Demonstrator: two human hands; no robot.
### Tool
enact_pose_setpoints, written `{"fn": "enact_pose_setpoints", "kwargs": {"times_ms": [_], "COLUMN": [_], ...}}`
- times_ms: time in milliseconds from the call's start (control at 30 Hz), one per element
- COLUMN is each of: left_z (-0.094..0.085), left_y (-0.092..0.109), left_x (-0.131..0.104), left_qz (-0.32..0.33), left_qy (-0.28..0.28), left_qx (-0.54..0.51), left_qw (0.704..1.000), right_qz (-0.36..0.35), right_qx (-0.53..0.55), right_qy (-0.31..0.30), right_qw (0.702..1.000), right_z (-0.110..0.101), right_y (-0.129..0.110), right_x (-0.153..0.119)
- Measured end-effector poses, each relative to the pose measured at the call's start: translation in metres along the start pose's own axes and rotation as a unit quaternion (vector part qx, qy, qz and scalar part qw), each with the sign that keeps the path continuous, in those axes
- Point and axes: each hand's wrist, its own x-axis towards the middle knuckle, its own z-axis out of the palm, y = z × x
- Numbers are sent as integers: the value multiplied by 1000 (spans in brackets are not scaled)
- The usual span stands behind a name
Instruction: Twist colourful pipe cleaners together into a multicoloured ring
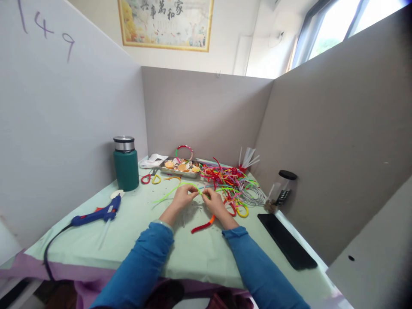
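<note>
Near the middle of the table, my left hand pinches a bright green pipe cleaner, whose loose ends trail off to the left. Close beside it, my right hand is closed on the same green strand, fingertips almost meeting those of the left. Under the right wrist lies a red and orange pipe cleaner. A tangled pile of coloured pipe cleaners sits just beyond the right hand, with a yellow loop at its near edge.
A green flask and a blue glue gun stand and lie at the left. Scissors and a metal tray of small pieces are at the back. At the right are a tipped clear bottle and a black flat object.
</note>
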Motion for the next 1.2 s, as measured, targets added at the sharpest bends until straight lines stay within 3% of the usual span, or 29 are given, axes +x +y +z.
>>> {"fn": "enact_pose_setpoints", "kwargs": {"times_ms": [200,633,933,1200], "left_z": [5,-2,4,6], "left_y": [-4,4,-7,-10], "left_x": [-3,-3,0,2], "left_qz": [-19,-44,-22,-4], "left_qy": [-58,-51,-63,-60], "left_qx": [24,-2,-34,9], "left_qw": [998,998,997,998], "right_qz": [6,135,104,88], "right_qx": [32,174,129,121], "right_qy": [-16,-57,-38,-38], "right_qw": [999,974,985,988], "right_z": [5,6,6,10], "right_y": [-5,-5,-9,-3], "right_x": [-1,1,3,3]}}
